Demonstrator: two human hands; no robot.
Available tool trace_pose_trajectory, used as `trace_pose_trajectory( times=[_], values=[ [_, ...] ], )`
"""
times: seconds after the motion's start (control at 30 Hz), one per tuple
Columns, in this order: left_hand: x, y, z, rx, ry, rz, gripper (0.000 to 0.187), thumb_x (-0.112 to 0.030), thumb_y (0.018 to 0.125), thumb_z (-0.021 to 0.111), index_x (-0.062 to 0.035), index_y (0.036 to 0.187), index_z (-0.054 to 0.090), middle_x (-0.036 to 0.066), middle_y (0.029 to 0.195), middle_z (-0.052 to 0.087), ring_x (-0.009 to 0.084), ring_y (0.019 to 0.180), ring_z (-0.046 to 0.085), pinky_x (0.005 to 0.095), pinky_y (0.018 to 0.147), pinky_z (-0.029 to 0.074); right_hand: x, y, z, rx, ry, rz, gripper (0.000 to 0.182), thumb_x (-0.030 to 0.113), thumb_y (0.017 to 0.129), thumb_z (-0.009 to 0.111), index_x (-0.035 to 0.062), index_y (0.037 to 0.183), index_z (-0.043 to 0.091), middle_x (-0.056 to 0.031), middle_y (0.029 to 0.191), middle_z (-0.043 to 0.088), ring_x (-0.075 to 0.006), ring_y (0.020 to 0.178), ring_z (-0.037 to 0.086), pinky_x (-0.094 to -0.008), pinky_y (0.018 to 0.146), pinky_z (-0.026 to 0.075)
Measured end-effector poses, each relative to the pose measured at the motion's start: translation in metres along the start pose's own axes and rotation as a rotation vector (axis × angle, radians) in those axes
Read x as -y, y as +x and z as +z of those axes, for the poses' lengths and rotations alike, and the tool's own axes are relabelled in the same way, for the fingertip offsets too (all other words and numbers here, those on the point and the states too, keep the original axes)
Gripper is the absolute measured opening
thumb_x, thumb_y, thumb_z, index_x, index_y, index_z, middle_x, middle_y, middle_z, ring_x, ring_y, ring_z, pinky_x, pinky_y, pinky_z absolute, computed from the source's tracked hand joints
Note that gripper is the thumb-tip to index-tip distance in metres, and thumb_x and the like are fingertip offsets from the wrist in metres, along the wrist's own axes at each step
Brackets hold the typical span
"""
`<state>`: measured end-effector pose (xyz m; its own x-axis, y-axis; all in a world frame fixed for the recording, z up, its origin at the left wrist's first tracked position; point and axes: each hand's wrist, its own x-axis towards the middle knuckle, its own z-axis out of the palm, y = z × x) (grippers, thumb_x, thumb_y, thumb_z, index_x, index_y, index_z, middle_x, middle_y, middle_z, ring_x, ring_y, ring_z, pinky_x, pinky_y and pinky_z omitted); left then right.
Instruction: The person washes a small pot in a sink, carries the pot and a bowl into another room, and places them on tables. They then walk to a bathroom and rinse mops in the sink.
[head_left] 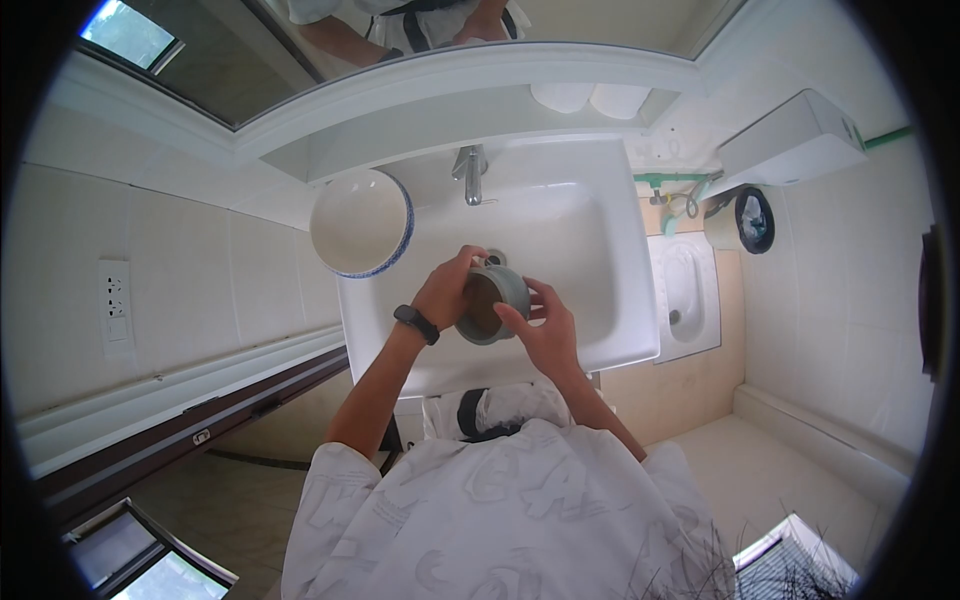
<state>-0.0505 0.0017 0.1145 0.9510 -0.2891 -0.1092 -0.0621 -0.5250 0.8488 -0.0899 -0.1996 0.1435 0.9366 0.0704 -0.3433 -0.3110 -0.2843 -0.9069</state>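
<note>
A small round grey bowl (514,292) with a brownish inside is held over the white sink (585,240), its mouth tilted toward me. My left hand (441,292), with a black band on the wrist, grips the bowl's left side, fingers reaching round the far edge near the drain (496,257). On the other side, my right hand (546,325) has its thumb at the rim and its fingers against the outer wall. The chrome faucet (472,178) stands beyond the bowl, with no stream showing from it.
A large white basin (358,225) with a blue-patterned rim rests on the sink's left corner. Behind runs a ledge below the mirror (560,62). To the right are a squat toilet (684,290), a bin (752,222) and a white cistern (792,150).
</note>
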Motion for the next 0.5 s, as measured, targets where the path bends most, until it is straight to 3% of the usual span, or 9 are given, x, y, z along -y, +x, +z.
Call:
trace_pose_trajectory(
  times=[0.17,0.23,0.3,0.5],
  values=[
    [-0.007,-0.003,0.0,-0.061,-0.052,-0.012,0.045,0.007,0.082,0.061,-0.0063,0.122,0.046,0.016,0.101,0.065,0.0351,0.095,0.065,0.0394,0.08,0.052,0.0,0.0,-0.002,-0.001,-0.006,-0.005,0.075,0.043,0.076,0.081,-0.0028,0.128,0.054,-0.0164,0.101,0.068,-0.021,0.079,0.068,-0.0324,0.068,0.055],
    [-0.018,-0.007,-0.004,-0.125,-0.096,-0.025,0.044,0.007,0.082,0.063,-0.0068,0.12,0.048,0.014,0.101,0.065,0.0335,0.095,0.065,0.0387,0.08,0.053,-0.004,0.003,-0.005,-0.017,0.156,0.006,0.072,0.04,0.077,0.081,-0.0027,0.129,0.053,-0.0158,0.101,0.068,-0.0196,0.082,0.067,-0.0317,0.068,0.055],
    [-0.028,-0.012,-0.01,-0.391,-0.193,0.13,0.037,0.004,0.079,0.071,-0.0061,0.11,0.055,0.011,0.099,0.066,0.0293,0.091,0.065,0.0363,0.078,0.053,-0.001,0.005,-0.013,-0.045,0.214,0.001,0.07,0.038,0.078,0.08,-0.0027,0.129,0.053,-0.0153,0.1,0.068,-0.0187,0.082,0.066,-0.0308,0.068,0.055],
    [-0.057,-0.03,-0.026,-0.534,-0.147,0.37,0.037,0.007,0.069,0.08,-0.0077,0.095,0.058,0.006,0.09,0.067,0.0235,0.086,0.064,0.0328,0.077,0.051,0.004,0.011,-0.029,-0.09,0.444,0.012,0.062,0.029,0.085,0.075,-0.0044,0.13,0.048,-0.015,0.105,0.062,-0.0171,0.091,0.063,-0.031,0.07,0.06]
  ],
)
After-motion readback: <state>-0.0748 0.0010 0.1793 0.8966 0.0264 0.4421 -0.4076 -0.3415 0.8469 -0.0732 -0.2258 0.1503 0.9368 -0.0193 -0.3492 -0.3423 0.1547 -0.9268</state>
